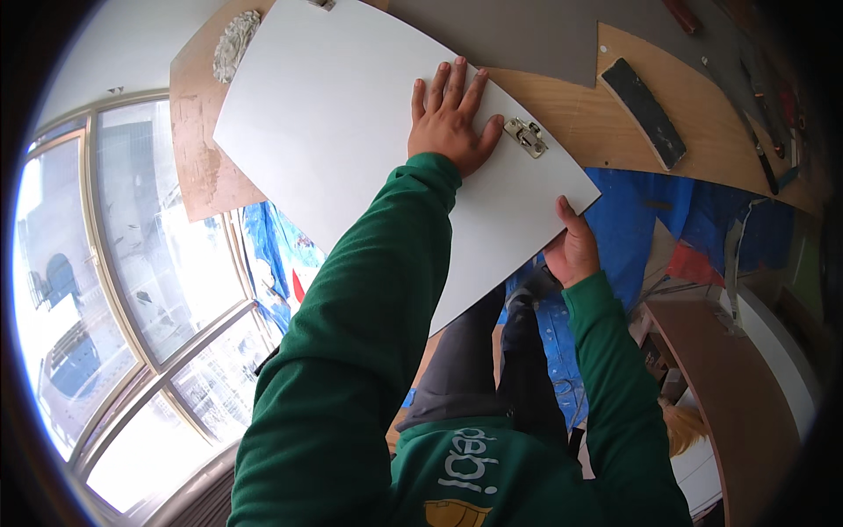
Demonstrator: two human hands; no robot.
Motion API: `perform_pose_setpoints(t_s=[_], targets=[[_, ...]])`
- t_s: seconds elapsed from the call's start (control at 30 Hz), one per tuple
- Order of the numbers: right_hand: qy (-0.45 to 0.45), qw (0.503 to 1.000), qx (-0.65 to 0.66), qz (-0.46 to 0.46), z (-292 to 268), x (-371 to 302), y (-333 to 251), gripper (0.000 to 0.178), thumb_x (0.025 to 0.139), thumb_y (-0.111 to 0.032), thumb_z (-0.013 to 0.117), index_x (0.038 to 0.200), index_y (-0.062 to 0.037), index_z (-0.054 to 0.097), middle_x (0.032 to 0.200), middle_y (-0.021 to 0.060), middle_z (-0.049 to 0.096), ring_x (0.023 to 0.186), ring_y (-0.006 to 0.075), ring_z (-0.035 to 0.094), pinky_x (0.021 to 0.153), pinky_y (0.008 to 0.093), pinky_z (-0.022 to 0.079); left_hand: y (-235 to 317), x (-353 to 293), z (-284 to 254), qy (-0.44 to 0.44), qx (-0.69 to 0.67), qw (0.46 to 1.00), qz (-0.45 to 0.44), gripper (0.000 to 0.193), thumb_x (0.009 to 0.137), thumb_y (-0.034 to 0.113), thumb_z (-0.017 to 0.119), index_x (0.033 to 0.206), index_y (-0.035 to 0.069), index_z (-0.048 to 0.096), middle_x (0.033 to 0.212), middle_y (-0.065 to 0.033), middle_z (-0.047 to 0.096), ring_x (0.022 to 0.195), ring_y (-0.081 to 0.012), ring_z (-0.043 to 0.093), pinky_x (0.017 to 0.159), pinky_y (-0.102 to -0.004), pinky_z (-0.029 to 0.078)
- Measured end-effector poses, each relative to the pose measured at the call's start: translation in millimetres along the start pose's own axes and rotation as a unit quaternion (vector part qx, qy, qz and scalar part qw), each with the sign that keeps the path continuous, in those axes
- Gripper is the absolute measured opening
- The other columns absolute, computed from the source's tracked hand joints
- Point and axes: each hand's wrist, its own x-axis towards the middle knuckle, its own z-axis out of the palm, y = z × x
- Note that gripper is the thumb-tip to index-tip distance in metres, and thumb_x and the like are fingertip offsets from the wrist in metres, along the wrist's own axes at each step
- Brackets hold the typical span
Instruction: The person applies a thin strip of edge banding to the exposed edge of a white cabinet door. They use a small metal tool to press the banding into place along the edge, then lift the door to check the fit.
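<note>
A white cabinet door (325, 114) lies slanted across the work surface, its near part jutting out toward my body. Flat on its face rests my left hand (452, 123), fingers spread. Just right of that thumb a metal cabinet hinge (527, 138) is fixed near the door's edge. Another hinge (323, 3) is partly cut off at the top of the picture. At the door's near right edge, my right hand (574, 249) grips the panel with the thumb on top; its other fingers are hidden beneath.
A dark sanding block (645, 112) lies on the plywood board (562, 114) to the right. Hand tools, including a dark-handled one (767, 171), lie farther right. A crumpled whitish rag (237, 46) is at the far left. Blue plastic sheeting (619, 233) hangs below; windows (158, 228) stand left.
</note>
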Motion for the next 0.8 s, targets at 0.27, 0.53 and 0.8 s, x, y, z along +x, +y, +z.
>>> perform_pose_setpoints(t_s=[0.27, 0.53, 0.8], targets=[[0.014, 1.0, 0.001, -0.023, 7.1, 3.1, 2.4, 0.066, 0.096, -0.016, 0.082, 0.154, -0.0031, 0.053, 0.148, 0.0126, 0.063, 0.138, 0.033, 0.059, 0.121, 0.0516, 0.045, 1.1, -1.1, -12.3, -0.05, -0.056, 0.997, -0.012, 0.076, 0.105, 0.051, 0.057, 0.171, 0.018, 0.037, 0.182, -0.0121, 0.024, 0.168, -0.0323, 0.019, 0.137, -0.0557, 0.009], [0.047, 0.993, -0.046, -0.099, 61.0, -46.0, -14.8, 0.063, 0.095, -0.011, 0.076, 0.152, 0.0005, 0.053, 0.145, 0.0149, 0.064, 0.135, 0.0329, 0.062, 0.118, 0.0493, 0.048, -17.4, -3.9, -67.2, 0.013, -0.244, 0.97, 0.01, 0.077, 0.104, 0.043, 0.063, 0.167, 0.007, 0.04, 0.177, -0.0197, 0.032, 0.165, -0.0377, 0.026, 0.136, -0.0561, 0.013], [0.033, 0.956, -0.195, -0.217, 171.1, -102.7, -70.4, 0.06, 0.094, -0.021, 0.077, 0.147, 0.0005, 0.058, 0.137, 0.0129, 0.068, 0.126, 0.0274, 0.066, 0.11, 0.0435, 0.052, -77.3, 84.9, -188.4, 0.026, -0.155, 0.969, 0.191, 0.093, 0.095, 0.072, 0.066, 0.158, 0.005, 0.053, 0.167, -0.0177, 0.047, 0.161, -0.033, 0.037, 0.137, -0.0526, 0.017]])
